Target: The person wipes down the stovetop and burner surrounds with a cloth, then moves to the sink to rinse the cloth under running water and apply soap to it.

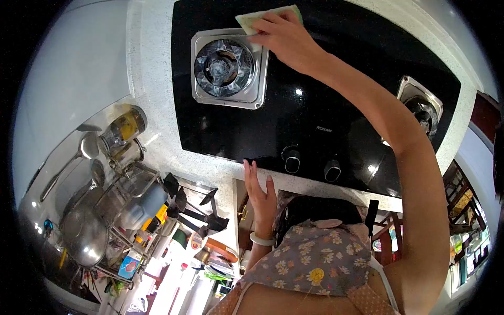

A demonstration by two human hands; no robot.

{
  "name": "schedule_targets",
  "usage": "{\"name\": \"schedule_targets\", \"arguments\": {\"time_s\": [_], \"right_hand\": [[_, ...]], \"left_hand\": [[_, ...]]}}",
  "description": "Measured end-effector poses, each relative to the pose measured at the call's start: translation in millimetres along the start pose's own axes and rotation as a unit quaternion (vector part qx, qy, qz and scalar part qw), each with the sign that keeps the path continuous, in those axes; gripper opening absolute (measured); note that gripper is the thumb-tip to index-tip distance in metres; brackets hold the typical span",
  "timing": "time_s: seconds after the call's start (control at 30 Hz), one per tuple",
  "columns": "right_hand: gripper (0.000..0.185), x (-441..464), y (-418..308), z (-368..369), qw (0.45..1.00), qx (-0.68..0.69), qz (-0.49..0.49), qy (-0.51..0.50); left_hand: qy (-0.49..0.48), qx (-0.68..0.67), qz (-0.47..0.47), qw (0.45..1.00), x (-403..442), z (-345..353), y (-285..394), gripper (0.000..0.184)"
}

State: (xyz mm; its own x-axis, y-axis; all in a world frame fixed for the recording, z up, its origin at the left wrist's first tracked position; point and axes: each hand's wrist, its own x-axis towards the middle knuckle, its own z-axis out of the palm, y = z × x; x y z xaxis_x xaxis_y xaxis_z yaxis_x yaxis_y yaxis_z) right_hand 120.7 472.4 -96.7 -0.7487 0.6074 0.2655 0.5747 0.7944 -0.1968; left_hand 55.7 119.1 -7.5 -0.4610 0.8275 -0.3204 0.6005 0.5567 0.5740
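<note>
My right hand (287,43) is closed on a pale green-and-white cleaning cloth (270,17) at the far edge of the black glass gas hob (226,128). Its fingertips are by the upper right corner of the square metal tray around the left burner (221,68). That burner has no pan support over it. My left hand (259,197), with a white bangle at the wrist, has its fingers stretched out near the hob's front edge. Nothing is in it; whether the fingertips touch the glass I cannot tell.
Two control knobs (292,160) sit at the hob's front. The second burner (421,113) is partly behind my right arm. Black pan supports (202,210) lie on the counter at left. Beyond them stand a metal rack (118,231), a wok lid-like pan (85,236) and a hanging ladle (88,145).
</note>
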Motion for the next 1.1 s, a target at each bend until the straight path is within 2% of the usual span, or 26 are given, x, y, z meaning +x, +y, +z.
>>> {"name": "schedule_targets", "arguments": {"time_s": [0.03,0.13,0.23,0.27,0.47,0.6,0.7,0.8,0.9,0.93,1.03,1.1], "right_hand": [[0.033,7.7,-2.7,-3.7,1.0,-0.014,-0.004,0.01],[0.016,31.0,-6.6,-9.7,0.996,0.088,-0.008,0.008],[0.013,17.6,6.0,-8.0,0.988,0.131,-0.018,0.074],[0.012,13.2,10.0,-8.8,0.99,0.123,-0.019,0.066],[0.012,21.5,-0.5,-14.7,0.997,0.045,-0.063,0.025],[0.014,43.5,-7.1,-3.1,0.992,0.064,-0.077,0.076],[0.016,45.8,-6.5,-3.0,0.993,0.066,-0.081,0.046],[0.02,14.8,2.4,-1.3,0.995,0.018,-0.066,0.075],[0.024,9.0,4.5,-14.5,0.997,0.032,-0.054,-0.037],[0.022,15.2,2.1,-11.4,0.997,0.015,-0.072,-0.001],[0.022,48.5,-13.2,-5.6,0.995,0.081,-0.055,-0.029],[0.021,47.6,-9.8,-4.7,0.997,0.048,-0.061,-0.014]], "left_hand": [[0.003,0.004,0.007,1.0,1.5,2.3,1.7,0.049],[-0.022,0.036,0.01,0.999,2.9,-0.4,1.9,0.053],[-0.043,0.027,0.004,0.999,4.6,-3.8,2.4,0.058],[-0.043,0.035,0.005,0.998,4.7,-1.2,0.8,0.06],[-0.057,0.06,0.004,0.997,3.7,4.0,-4.1,0.068],[-0.056,0.054,0.012,0.997,4.4,5.8,-9.4,0.071],[-0.061,0.051,0.011,0.997,1.6,5.7,-11.0,0.072],[-0.072,0.037,0.007,0.997,5.1,1.7,-10.5,0.074],[-0.079,0.048,0.005,0.996,4.6,0.4,-6.6,0.075],[-0.082,0.058,0.006,0.995,4.2,0.2,-6.6,0.075],[-0.072,0.045,0.006,0.996,3.0,2.8,-8.1,0.076],[-0.073,0.043,0.014,0.996,4.0,2.3,-9.7,0.078]]}}
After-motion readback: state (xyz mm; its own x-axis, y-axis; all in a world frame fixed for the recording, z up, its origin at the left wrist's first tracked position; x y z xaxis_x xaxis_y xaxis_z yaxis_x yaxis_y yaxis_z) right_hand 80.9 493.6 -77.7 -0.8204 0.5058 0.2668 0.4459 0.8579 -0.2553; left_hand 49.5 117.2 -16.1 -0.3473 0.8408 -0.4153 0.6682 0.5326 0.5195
